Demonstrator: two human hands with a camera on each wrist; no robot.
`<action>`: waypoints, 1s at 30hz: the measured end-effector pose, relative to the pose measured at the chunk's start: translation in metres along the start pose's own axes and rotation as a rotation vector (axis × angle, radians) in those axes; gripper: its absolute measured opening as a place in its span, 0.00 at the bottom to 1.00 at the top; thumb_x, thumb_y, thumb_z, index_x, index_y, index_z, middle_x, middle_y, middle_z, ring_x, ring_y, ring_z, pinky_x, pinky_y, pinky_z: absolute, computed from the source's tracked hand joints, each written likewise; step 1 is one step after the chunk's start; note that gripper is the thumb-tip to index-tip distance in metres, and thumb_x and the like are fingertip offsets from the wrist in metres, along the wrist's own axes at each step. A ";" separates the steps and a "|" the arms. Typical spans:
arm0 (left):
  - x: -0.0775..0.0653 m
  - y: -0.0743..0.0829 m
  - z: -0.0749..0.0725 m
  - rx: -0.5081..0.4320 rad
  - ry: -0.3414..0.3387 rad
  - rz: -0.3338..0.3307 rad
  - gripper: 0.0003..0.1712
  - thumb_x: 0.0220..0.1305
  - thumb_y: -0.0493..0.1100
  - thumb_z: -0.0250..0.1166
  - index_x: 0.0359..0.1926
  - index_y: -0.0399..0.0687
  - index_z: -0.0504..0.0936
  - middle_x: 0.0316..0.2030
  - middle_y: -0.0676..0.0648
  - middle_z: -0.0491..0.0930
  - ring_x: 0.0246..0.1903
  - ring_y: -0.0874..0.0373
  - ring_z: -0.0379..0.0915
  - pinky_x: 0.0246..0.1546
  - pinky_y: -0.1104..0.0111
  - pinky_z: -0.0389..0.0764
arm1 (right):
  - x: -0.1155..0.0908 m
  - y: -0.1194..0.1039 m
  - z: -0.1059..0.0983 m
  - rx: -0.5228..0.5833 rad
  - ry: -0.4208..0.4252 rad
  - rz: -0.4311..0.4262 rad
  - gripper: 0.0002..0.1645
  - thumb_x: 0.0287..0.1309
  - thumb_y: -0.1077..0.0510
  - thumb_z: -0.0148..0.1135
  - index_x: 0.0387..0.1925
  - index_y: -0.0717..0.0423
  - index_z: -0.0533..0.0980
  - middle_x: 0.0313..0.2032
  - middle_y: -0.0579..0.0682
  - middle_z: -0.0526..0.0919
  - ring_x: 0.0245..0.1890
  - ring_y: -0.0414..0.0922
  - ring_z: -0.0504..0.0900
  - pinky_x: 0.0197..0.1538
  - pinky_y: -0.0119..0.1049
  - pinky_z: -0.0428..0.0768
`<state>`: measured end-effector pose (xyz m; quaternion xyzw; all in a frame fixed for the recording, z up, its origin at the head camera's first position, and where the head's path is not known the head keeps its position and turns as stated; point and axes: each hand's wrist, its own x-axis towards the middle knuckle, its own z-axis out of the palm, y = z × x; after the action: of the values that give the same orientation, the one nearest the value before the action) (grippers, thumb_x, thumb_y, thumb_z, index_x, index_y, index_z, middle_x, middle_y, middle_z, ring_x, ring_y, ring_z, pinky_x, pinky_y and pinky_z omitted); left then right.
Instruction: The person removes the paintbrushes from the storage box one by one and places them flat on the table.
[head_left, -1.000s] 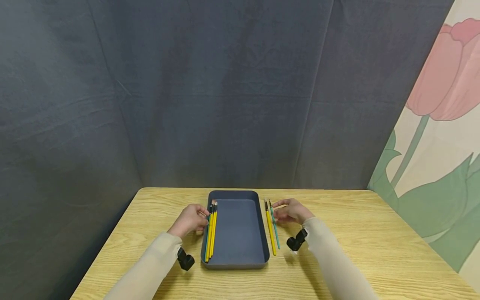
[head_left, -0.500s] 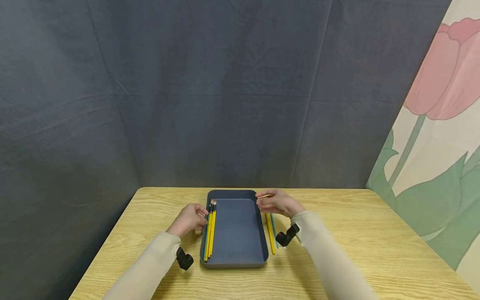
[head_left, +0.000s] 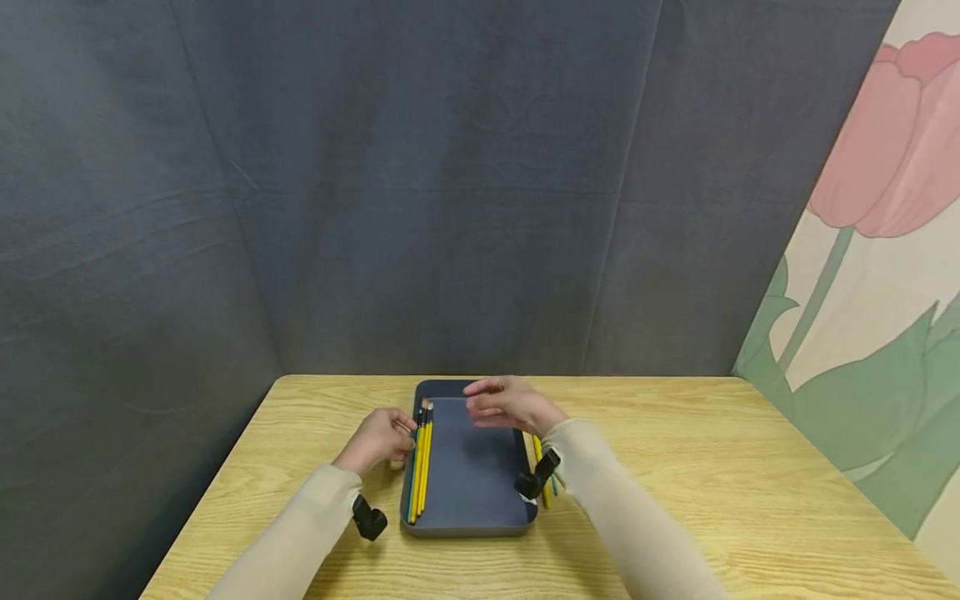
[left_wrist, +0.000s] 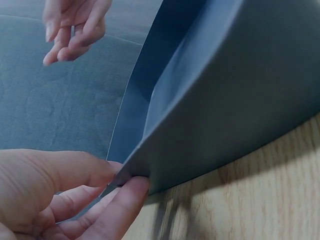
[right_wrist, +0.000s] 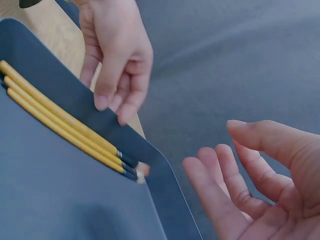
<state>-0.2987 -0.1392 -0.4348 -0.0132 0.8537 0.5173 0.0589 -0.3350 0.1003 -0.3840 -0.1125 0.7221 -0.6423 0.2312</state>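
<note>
A dark grey rectangular tray (head_left: pixel 476 500) lies on the table, with yellow-handled paintbrushes (head_left: pixel 422 471) and a teal one side by side along its left wall. My left hand (head_left: pixel 381 437) pinches the left rim, thumb on the inner side and fingers outside, as the left wrist view shows. Over the far half of the tray hovers my right hand (head_left: pixel 513 406), its fingers loosely bent and apart, with nothing between them. In the right wrist view the brush tips (right_wrist: pixel 142 171) point toward the tray's far end. Beyond the right wall lies another yellow paintbrush (head_left: pixel 547 497), partly hidden by my right wrist.
A teal paintbrush (head_left: pixel 555 486) is beside the yellow one on the right, mostly covered by the sleeve. The light wood table (head_left: pixel 675 450) runs back to a dark grey curtain (head_left: pixel 450 208). At the right stands a wall painted with a tulip (head_left: pixel 877 158).
My right hand has moved left, from beside the loose paintbrushes across the right rim to above the tray. My left hand has kept its place on the left rim.
</note>
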 end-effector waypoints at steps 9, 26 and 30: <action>0.001 0.000 -0.002 0.005 -0.001 -0.003 0.15 0.52 0.25 0.64 0.43 0.32 0.79 0.31 0.41 0.78 0.26 0.55 0.77 0.29 0.61 0.84 | 0.021 -0.003 0.034 -0.012 -0.012 0.005 0.21 0.61 0.65 0.61 0.56 0.66 0.73 0.45 0.58 0.83 0.39 0.45 0.84 0.52 0.47 0.82; 0.004 -0.002 -0.001 -0.008 -0.016 -0.007 0.16 0.53 0.25 0.64 0.45 0.32 0.78 0.32 0.41 0.78 0.27 0.55 0.77 0.30 0.61 0.85 | 0.048 0.021 0.059 -0.124 0.140 0.176 0.16 0.57 0.69 0.61 0.49 0.69 0.78 0.29 0.50 0.82 0.26 0.40 0.79 0.45 0.43 0.85; 0.004 -0.002 -0.001 -0.014 -0.019 -0.008 0.16 0.53 0.25 0.64 0.45 0.32 0.78 0.32 0.41 0.78 0.27 0.55 0.77 0.30 0.61 0.85 | 0.053 0.025 0.064 -0.134 0.161 0.199 0.15 0.57 0.70 0.61 0.47 0.69 0.78 0.27 0.49 0.80 0.23 0.40 0.78 0.45 0.44 0.85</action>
<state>-0.3028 -0.1404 -0.4363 -0.0121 0.8493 0.5232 0.0687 -0.3468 0.0235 -0.4227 -0.0038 0.7871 -0.5735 0.2269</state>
